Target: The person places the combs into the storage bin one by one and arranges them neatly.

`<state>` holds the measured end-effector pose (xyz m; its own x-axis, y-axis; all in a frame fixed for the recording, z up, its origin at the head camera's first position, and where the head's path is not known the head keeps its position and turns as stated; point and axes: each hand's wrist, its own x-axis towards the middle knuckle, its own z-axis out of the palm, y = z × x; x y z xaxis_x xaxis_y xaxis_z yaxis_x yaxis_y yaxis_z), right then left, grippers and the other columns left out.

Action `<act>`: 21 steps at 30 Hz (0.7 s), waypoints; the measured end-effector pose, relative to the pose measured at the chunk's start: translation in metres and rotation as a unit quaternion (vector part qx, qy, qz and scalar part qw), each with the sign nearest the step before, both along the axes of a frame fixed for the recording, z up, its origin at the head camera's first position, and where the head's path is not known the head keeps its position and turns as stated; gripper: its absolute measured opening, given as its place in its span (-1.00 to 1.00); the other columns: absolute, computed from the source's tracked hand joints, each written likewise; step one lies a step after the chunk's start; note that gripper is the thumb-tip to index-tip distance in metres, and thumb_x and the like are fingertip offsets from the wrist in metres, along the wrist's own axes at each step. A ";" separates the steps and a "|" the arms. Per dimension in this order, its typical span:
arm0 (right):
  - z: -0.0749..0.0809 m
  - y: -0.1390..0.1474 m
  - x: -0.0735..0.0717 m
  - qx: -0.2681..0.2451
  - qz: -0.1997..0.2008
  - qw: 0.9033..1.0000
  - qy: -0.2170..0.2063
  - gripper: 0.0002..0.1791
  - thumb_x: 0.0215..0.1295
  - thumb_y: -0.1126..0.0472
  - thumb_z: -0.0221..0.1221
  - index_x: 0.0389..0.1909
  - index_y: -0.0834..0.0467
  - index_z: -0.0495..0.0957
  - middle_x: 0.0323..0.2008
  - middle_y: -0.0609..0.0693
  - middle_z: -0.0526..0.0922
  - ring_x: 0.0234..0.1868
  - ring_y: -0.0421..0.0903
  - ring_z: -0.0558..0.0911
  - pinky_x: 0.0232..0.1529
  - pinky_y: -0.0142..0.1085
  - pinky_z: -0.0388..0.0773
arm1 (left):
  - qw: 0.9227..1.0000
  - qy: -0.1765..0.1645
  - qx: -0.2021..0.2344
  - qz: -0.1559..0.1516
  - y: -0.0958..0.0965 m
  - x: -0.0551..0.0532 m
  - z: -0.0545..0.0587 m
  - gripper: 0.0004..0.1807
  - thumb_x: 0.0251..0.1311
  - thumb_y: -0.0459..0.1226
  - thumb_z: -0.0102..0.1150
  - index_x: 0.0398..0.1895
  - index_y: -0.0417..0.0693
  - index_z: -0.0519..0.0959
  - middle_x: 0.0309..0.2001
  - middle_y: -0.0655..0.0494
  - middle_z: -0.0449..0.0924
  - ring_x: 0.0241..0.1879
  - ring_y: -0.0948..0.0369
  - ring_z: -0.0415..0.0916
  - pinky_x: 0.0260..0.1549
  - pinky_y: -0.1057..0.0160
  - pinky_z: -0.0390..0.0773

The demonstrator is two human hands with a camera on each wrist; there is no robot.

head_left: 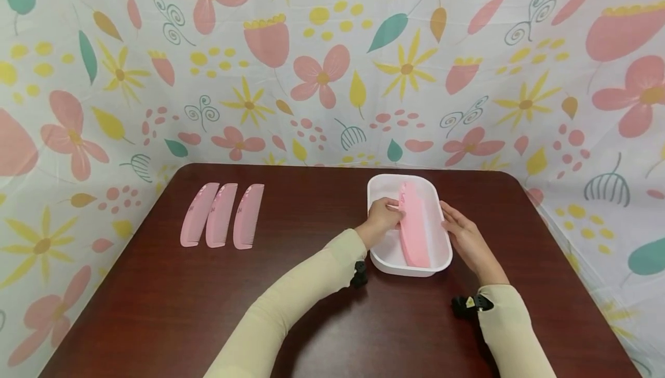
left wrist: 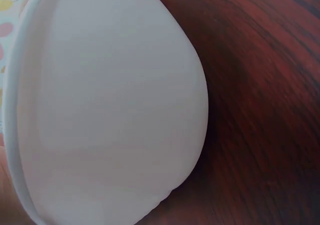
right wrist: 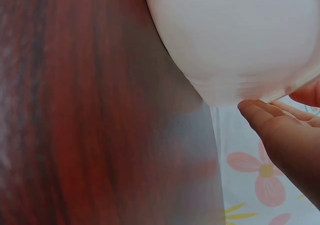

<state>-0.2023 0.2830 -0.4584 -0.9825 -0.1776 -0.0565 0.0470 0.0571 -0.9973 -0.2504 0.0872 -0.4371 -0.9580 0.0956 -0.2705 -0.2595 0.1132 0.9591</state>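
A pink comb point(head_left: 414, 228) lies lengthwise inside a white plastic tray point(head_left: 381, 255); whether several combs are stacked there I cannot tell. My left hand point(head_left: 383, 217) reaches over the tray's left rim and pinches the comb's left edge, with some fingertips hidden. On the other side, my right hand point(head_left: 466, 241) touches the tray's right wall with fairly straight fingers. In the right wrist view those fingers point(right wrist: 272, 122) rest against the outside of the tray point(right wrist: 240, 40). The left wrist view is mostly filled by the tray's outer wall point(left wrist: 115, 95).
Three pink combs point(head_left: 200, 214), point(head_left: 221, 215), point(head_left: 248, 216) lie side by side at the table's left. The dark wooden table point(head_left: 130, 309) ends at a floral cloth point(head_left: 322, 78) behind and along both sides.
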 end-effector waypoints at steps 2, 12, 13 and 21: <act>-0.001 0.000 0.000 -0.004 -0.001 1.000 0.000 -0.36 0.53 0.26 -0.17 0.50 0.27 -0.20 0.49 0.27 -0.18 0.49 0.04 -0.10 0.23 -0.55 0.25 | 1.000 0.005 -0.022 -0.001 0.003 0.001 0.000 -0.73 0.13 -0.51 0.22 -0.07 -0.30 0.54 -0.40 -0.03 0.58 -0.37 0.03 0.66 -0.39 0.22 0.68; -0.002 0.001 -0.001 -0.001 0.004 1.000 0.004 -0.36 0.53 0.26 -0.18 0.50 0.27 -0.20 0.49 0.27 -0.18 0.49 0.04 -0.10 0.24 -0.55 0.24 | 0.996 0.001 -0.089 -0.007 0.010 0.004 -0.010 -0.78 0.13 -0.46 0.25 -0.13 -0.28 0.56 -0.47 0.01 0.54 -0.44 0.10 0.64 -0.44 0.26 0.65; -0.002 0.002 -0.001 -0.001 0.003 1.000 0.004 -0.36 0.53 0.25 -0.18 0.50 0.26 -0.20 0.49 0.27 -0.18 0.49 0.04 -0.11 0.26 -0.53 0.23 | 0.996 -0.002 -0.087 -0.007 0.010 0.003 -0.011 -0.77 0.13 -0.47 0.25 -0.13 -0.29 0.56 -0.47 -0.01 0.56 -0.44 0.09 0.65 -0.45 0.26 0.66; -0.004 0.002 -0.001 -0.002 0.004 1.000 0.010 -0.36 0.54 0.25 -0.17 0.50 0.28 -0.20 0.49 0.28 -0.18 0.49 0.04 -0.10 0.23 -0.55 0.25 | 0.994 0.003 -0.106 -0.015 0.010 0.005 -0.008 -0.69 0.10 -0.49 0.23 -0.04 -0.32 0.59 -0.45 -0.09 0.65 -0.40 0.11 0.67 -0.43 0.35 0.61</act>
<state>-0.2036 0.2850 -0.4626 -0.9821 -0.1852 -0.0353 0.0259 0.0531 -0.9983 -0.2449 0.0968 -0.4449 -0.9572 0.0655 -0.2820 -0.2473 0.3215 0.9140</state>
